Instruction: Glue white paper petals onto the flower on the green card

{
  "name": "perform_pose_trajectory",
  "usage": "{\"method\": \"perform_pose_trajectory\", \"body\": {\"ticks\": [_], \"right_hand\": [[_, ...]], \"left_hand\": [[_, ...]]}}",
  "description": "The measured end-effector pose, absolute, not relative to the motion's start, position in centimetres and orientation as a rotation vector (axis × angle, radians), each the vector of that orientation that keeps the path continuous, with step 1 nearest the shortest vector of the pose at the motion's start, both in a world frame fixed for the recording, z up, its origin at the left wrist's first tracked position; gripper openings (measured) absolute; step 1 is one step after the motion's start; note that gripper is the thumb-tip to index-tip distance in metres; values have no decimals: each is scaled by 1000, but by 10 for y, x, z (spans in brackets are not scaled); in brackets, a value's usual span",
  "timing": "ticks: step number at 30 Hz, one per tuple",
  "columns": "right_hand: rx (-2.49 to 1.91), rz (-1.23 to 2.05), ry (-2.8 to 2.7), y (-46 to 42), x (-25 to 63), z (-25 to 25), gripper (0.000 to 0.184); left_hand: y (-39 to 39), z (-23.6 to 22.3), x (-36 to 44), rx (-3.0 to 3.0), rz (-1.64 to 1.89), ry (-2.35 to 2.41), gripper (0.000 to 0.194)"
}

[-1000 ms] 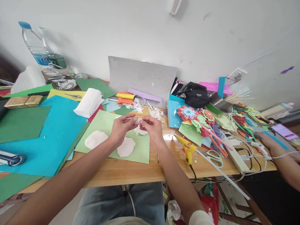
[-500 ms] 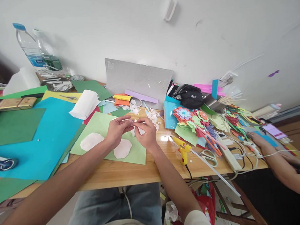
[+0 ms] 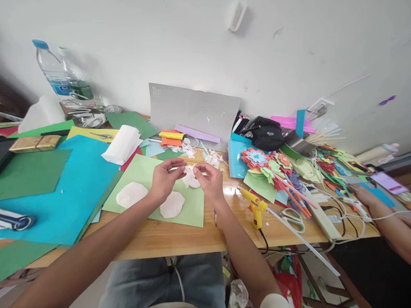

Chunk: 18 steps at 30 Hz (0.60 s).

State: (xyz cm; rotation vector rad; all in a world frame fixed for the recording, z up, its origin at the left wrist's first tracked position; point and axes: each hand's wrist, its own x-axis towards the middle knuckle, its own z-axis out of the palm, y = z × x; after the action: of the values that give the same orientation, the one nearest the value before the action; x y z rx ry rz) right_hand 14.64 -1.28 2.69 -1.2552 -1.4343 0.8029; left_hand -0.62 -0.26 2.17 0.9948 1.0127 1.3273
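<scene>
My left hand pinches a small bit of white paper at its fingertips, over the light green sheet. Close by, my right hand has thumb and forefinger pressed together beside a piece of white paper. Whether that piece is in its fingers or lies behind them is hard to make out. Two cut white paper shapes rest on the green sheet: a rounded cloud-like one under my left wrist and another one between my forearms.
Right of my hands stand a yellow glue gun and scissors. Paper flowers lie behind them. White scraps are strewn near the grey board. Blue paper spreads left. Another person's hand is at far right.
My hands have moved apart a little, the right one shifting to the right. White paper now shows between my fingertips. The whole view has shifted slightly.
</scene>
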Motion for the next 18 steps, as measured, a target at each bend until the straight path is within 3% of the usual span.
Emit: {"method": "perform_pose_trajectory", "body": {"ticks": [7,13,18], "right_hand": [[-1259,935,-1403,-5,144,17,22],[-1278,937,-1343,-8,142,21,21],[-1288,1008,-1382,-9,148,25,27]], "left_hand": [[-4,19,-6,1139,1306,1021,39],[-5,23,-7,1114,1241,1014,54],[-3,20,-9,1146,1256,1040,51]]}}
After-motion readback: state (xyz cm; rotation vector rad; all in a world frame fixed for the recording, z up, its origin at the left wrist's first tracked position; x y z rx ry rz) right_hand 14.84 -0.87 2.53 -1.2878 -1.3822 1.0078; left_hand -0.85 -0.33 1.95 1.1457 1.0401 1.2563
